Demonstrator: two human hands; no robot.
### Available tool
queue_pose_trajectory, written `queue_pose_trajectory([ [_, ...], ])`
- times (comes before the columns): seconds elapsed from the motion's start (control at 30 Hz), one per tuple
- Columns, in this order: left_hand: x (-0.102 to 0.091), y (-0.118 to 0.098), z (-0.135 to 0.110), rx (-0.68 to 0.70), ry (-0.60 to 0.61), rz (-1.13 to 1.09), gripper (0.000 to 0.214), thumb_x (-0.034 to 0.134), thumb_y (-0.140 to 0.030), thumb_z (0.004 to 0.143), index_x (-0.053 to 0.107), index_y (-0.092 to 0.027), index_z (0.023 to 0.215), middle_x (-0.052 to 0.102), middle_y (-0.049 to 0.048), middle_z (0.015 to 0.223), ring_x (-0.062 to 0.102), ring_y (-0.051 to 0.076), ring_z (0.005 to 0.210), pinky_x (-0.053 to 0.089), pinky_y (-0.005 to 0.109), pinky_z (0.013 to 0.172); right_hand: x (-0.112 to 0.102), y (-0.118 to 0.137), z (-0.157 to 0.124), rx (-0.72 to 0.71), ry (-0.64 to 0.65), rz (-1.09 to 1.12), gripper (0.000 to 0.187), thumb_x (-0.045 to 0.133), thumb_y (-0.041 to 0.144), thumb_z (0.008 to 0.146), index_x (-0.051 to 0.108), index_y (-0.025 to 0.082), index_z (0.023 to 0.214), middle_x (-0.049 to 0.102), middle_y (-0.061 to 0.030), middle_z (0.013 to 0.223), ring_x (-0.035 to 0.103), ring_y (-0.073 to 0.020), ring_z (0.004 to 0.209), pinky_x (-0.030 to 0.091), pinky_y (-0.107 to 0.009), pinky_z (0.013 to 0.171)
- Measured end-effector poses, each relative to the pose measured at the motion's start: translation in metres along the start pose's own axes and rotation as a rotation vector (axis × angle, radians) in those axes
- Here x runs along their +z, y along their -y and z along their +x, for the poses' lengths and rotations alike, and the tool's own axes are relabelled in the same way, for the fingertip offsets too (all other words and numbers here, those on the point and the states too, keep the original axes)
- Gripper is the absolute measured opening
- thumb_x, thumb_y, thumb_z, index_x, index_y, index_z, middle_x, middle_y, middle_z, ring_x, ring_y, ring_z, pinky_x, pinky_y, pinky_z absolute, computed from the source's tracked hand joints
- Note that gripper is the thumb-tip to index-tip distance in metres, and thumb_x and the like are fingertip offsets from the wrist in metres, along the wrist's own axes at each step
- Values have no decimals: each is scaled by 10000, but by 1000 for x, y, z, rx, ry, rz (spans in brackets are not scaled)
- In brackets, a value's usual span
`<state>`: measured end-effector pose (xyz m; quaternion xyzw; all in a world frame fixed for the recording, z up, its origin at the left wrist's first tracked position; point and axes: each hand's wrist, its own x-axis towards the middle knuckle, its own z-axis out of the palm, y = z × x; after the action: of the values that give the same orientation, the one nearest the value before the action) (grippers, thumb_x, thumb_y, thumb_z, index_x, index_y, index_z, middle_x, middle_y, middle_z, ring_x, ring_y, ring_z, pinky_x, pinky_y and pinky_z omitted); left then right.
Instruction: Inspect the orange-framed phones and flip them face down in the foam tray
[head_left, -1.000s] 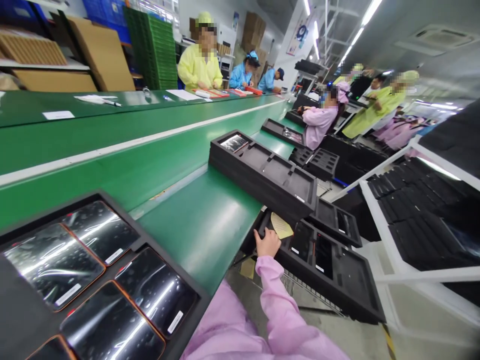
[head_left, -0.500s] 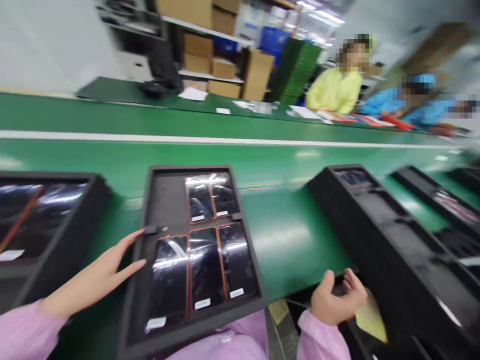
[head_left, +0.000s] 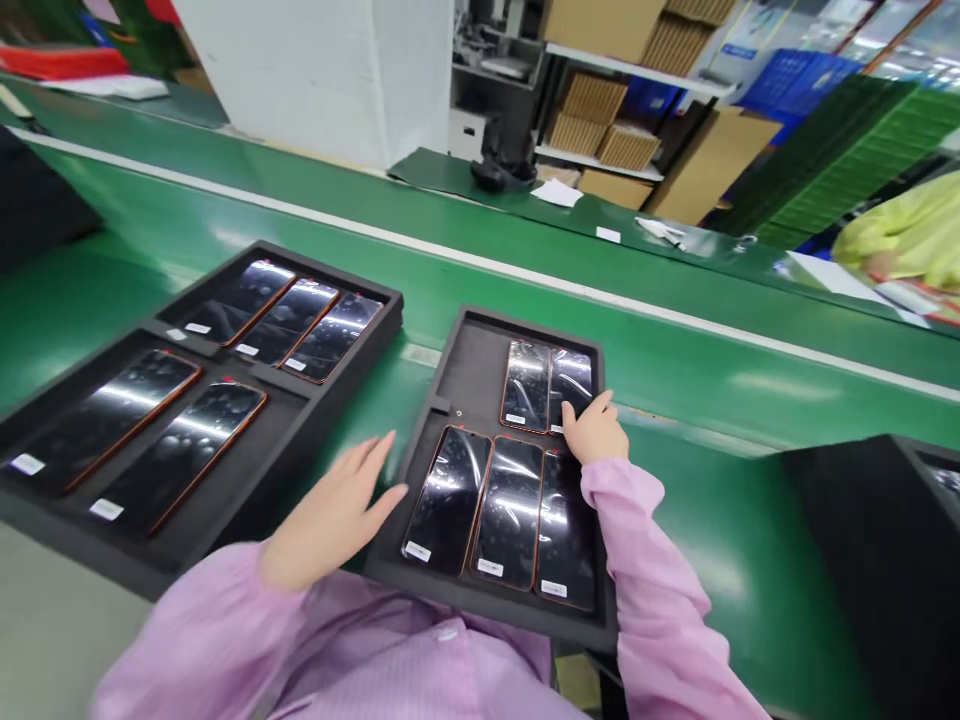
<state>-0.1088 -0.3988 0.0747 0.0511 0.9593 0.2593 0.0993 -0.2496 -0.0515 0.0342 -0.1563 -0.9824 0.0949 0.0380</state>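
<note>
In front of me on the green bench lies a black tray (head_left: 469, 375) with several dark, glossy phones with orange edges and white labels. Two phones lie in its far compartment, such as this phone (head_left: 527, 380); three sit in the near one, including the middle phone (head_left: 510, 505). My right hand (head_left: 598, 430) grips the tray's right rim, thumb inside over the top right phone and fingers across the edge. By the tray's left side, my left hand (head_left: 337, 510) is open, fingers stretched out and holding nothing; whether its thumb touches the rim I cannot tell.
To the left stands another black tray (head_left: 281, 400) with several phones in two compartments. A dark box-like tray (head_left: 862, 520) is at the right. Across the green bench (head_left: 690, 370) lie papers (head_left: 556, 192); shelves with cardboard boxes (head_left: 592, 97) and a person's yellow sleeve (head_left: 911, 230) are behind.
The view has swung left. My right hand has come from beside a yellow paper at the right to the tray's right rim. My left hand has drawn back from the tray's left rim.
</note>
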Motion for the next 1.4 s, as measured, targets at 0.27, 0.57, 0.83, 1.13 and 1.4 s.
queue_pose_trajectory([
  [0.27, 27, -21, 186, -1, -141, -359, 669, 507, -329, 898, 272, -181, 1505, 439, 192, 1440, 383, 338, 1377, 310, 488, 1131, 1, -8, 1, -198, -207, 37, 719, 515, 423, 866, 348, 22, 1438, 404, -287, 1361, 369, -409, 1275, 370, -554, 999],
  [0.57, 39, -13, 218, 52, -264, -325, 525, 468, -178, 895, 445, -244, 1415, 549, 105, 1252, 526, 225, 1208, 406, 388, 1081, 4, 4, 0, -490, -204, 82, 458, 501, 413, 894, 612, 116, 1225, 560, -176, 1259, 483, -293, 1193, 387, -453, 1020],
  [0.83, 32, -52, 137, 178, -233, -14, 416, 511, -232, 889, 555, -233, 1302, 526, 137, 1201, 511, 312, 1157, 437, 483, 1003, -3, 98, -32, -196, -3, -211, 891, 600, 605, 815, 433, -82, 1357, 512, -315, 1260, 478, -386, 1166, 449, -516, 914],
  [1.13, 60, -82, 33, 103, -59, 207, 811, 663, -410, 763, 393, -23, 1422, 456, 229, 1388, 455, 372, 1226, 468, 459, 991, 2, 142, -13, -43, 37, -104, 552, 388, 151, 903, 365, -177, 1347, 497, -440, 1216, 551, -455, 1150, 492, -596, 797],
  [1.4, 58, -87, 34, 17, -88, 302, 707, 559, -181, 759, 391, -33, 1430, 451, 286, 1385, 520, 374, 1187, 511, 439, 917, -36, 98, 28, -108, 55, 272, 328, 417, 114, 903, 575, 7, 1169, 677, -235, 1036, 677, -276, 995, 520, -413, 879],
])
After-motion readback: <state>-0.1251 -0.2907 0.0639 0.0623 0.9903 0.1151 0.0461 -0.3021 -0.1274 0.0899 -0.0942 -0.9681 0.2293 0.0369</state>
